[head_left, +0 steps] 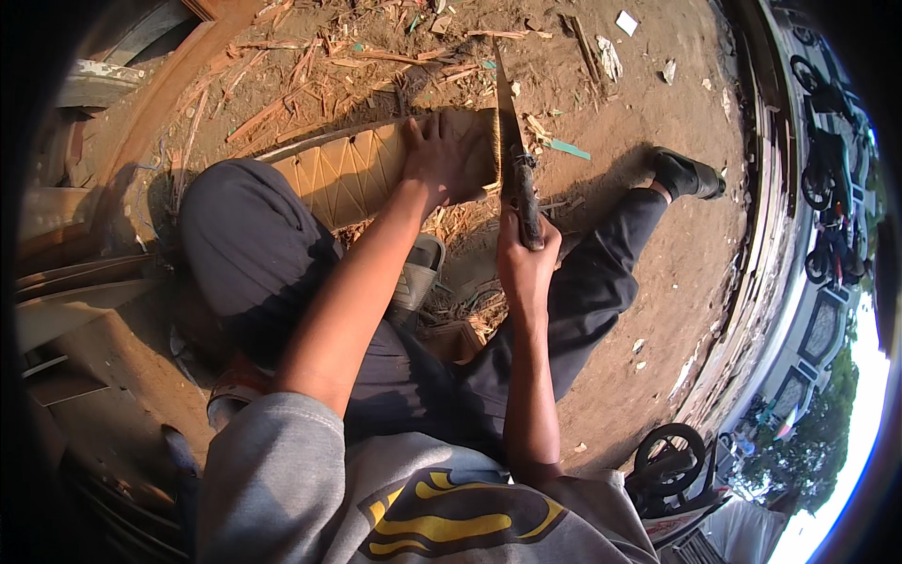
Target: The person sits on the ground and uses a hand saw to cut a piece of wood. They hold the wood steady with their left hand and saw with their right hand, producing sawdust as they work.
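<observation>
My left hand [438, 155] lies flat with fingers spread on a thick, brown wooden piece [352, 174] with zigzag grooves across its face. The piece lies crosswise in front of my bent left knee. My right hand [528, 246] is closed around the dark, stick-like handle of a machete [508, 113]. Its long tapered blade points away from me, beside the right end of the wood. That end looks pale and rough. Whether the blade touches it, I cannot tell.
Wood chips and splinters [301, 89] litter the dirt beyond the wood. A sandal [416, 273] is between my legs, and my right foot [689, 175] stretches to the right. Wooden boards and frames [141, 160] stand at left. Motorbikes [827, 188] are parked far right.
</observation>
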`<state>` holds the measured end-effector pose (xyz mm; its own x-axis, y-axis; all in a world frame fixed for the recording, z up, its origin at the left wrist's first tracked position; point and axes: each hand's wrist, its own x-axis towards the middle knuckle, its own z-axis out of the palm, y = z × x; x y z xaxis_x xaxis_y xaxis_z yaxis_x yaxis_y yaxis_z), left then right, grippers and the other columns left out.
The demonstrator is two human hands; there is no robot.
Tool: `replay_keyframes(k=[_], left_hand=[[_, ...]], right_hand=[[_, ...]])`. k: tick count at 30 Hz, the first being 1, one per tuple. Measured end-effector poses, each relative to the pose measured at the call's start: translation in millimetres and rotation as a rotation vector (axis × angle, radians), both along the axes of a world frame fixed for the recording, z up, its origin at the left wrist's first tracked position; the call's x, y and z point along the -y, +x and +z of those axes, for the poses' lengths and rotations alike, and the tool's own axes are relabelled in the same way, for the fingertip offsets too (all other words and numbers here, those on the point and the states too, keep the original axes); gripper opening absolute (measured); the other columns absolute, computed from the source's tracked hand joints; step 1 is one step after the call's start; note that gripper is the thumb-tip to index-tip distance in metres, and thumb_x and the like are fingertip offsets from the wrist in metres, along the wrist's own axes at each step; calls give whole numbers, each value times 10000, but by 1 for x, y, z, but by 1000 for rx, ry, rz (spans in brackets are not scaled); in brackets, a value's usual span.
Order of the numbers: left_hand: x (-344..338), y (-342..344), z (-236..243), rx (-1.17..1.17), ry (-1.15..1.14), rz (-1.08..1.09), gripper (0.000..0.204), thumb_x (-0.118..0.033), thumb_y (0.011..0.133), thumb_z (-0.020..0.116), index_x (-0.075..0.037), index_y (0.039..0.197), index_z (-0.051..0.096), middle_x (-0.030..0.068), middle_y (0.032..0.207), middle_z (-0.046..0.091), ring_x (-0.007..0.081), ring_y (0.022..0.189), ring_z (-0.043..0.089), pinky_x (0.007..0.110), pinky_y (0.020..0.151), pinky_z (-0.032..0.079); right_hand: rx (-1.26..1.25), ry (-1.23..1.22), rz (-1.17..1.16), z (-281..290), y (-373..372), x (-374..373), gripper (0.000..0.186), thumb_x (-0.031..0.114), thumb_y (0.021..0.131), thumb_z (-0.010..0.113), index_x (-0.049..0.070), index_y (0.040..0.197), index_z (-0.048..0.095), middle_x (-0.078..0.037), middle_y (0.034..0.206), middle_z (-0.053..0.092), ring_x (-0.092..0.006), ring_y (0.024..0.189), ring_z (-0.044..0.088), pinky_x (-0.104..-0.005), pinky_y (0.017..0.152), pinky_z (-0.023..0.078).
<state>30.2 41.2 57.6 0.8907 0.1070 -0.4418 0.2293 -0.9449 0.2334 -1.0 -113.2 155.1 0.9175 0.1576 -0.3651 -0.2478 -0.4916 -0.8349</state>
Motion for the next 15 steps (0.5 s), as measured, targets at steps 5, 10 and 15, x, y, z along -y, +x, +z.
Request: replay_keyframes(k=[5,10,15], left_hand=[[0,-2,-42,109,222,-46,762,-422,867,544,-255,1503,159,287,1498,168,437,1375,228,729,1031,156],[3,-7,-46,190,367,-62,876,-331,807,632,-231,1513,123,278,1501,182,421,1361,275,684,1028,232],[-1,-4,5,81,-6,63,1041,-663,660,672,-248,1484,190,302,1453,260,434,1370,236,680,1050,168]], right_hand=[[-26,50,-28,5,-40,28,238,141,897,578,-1,717,515,40,612,419,-40,598,352,-249,521,312],[-7,56,-57,2,-48,30,271,141,913,569,41,681,473,60,579,424,-12,512,374,-203,448,279],[6,36,-20,-10,13,-11,273,137,893,563,23,669,454,50,582,397,-37,560,331,-264,485,292]])
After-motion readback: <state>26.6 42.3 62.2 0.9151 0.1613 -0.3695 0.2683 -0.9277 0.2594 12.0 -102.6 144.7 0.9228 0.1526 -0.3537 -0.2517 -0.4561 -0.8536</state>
